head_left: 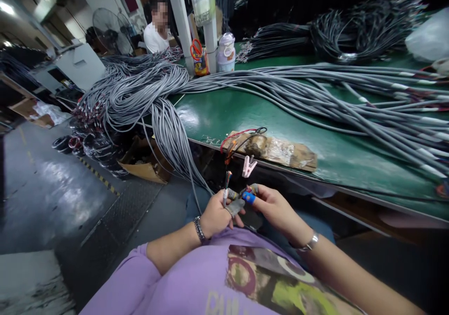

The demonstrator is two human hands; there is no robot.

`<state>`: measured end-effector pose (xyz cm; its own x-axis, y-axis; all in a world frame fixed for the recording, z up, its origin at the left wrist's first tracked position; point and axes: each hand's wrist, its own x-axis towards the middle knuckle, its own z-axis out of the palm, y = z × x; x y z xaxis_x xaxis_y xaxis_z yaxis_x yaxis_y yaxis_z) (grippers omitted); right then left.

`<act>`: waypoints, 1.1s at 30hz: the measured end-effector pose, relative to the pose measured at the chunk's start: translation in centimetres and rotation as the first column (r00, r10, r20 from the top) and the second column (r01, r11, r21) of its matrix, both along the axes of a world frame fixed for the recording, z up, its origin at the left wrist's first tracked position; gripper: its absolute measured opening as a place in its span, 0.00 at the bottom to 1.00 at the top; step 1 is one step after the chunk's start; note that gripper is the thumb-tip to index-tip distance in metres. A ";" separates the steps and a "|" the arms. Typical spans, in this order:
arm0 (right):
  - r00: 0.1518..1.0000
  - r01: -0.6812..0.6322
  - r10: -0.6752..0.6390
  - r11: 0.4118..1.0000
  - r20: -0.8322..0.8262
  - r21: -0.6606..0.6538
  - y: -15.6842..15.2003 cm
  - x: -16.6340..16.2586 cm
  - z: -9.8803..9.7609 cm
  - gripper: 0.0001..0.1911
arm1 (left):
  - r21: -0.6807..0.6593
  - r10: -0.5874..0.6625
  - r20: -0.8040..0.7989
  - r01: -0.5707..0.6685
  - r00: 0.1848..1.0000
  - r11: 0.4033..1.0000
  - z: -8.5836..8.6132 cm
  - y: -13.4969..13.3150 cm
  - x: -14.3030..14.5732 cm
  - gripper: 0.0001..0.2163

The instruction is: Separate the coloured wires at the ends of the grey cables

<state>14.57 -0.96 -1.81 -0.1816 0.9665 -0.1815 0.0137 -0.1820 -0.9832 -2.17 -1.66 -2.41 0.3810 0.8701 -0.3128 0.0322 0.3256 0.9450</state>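
Note:
My left hand (217, 214) is closed around the end of a grey cable (225, 197). Thin coloured wires (228, 179) fan out upward from its white-wrapped tip. Worn grey coverings sit on some of the left fingers. Close beside it, my right hand (277, 208) pinches with thumb and forefinger, and a blue finger cover (249, 197) is on the thumb. Something small and reddish shows at the right fingertips, too small to name. Just above the hands, a pink clip (249, 166) hangs at the table's front edge.
On the green table (210, 113), long grey cables (280, 83) run across to a coiled heap (140, 88). A taped wooden board (277, 151) with wires lies at the front edge. Black cables (347, 34), a lidded cup (226, 53) and a post stand behind. Another person (156, 36) sits beyond.

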 end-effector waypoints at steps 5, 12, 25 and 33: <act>0.993 -0.109 0.106 0.993 0.044 0.054 0.0 -0.2 0.8 0.16 | -0.031 -0.133 -0.105 0.130 0.986 0.991 -0.1 0.7 -0.2 0.17; 0.997 -0.026 0.024 0.999 -0.070 -0.030 0.7 -0.6 0.0 0.19 | -0.085 -0.068 0.019 0.070 0.997 0.994 0.3 0.9 0.0 0.20; 1.000 0.000 -0.001 1.000 -0.017 -0.017 0.2 -0.4 -1.2 0.18 | -0.146 0.269 0.167 -0.246 0.949 0.958 -0.1 0.8 0.3 0.16; 1.000 -0.006 0.006 1.000 0.014 -0.003 0.8 -1.3 -0.3 0.20 | -0.114 0.258 0.133 -0.244 0.957 0.963 -0.1 0.4 0.4 0.14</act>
<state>13.28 -0.17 -2.08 -0.1843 0.9649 -0.1869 0.0288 -0.1848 -0.9824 -1.79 -1.30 -2.50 0.2014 0.9124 -0.3563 -0.1972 0.3941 0.8977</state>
